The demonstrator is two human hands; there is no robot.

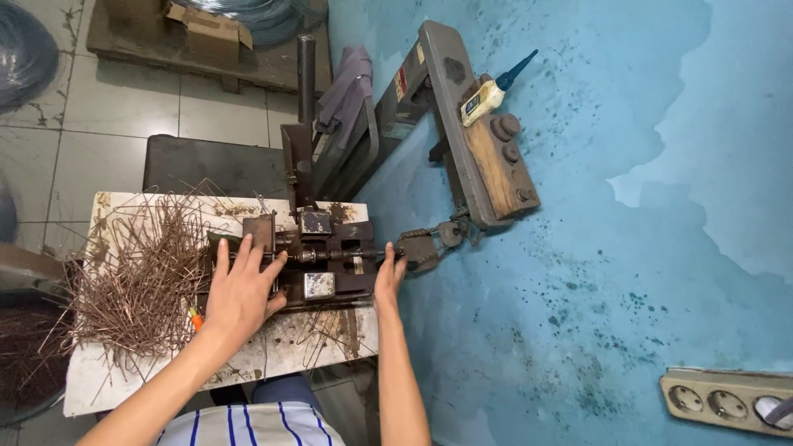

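Left hand (pixel 241 291) lay flat, fingers spread wide, on the rusty bending jig (pixel 318 260) beside the bent-wire pile (pixel 140 281). Right hand (pixel 388 279) rested at the jig's right edge, fingers loosely extended, holding nothing visible. Likely seating wire; next calls for steady alignment.

Upper left: open brown cardboard box (pixel 210 31). Upper middle: small yellow-labelled bottle (pixel 487 95), blue nozzle; red-white label (pixel 402 83) on machine arm.

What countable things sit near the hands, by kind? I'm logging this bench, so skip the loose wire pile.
Hands: 2, left hand and right hand
Bending jig: 1
Oil bottle: 1
Cardboard box: 1
Socket strip: 1
Total: 6
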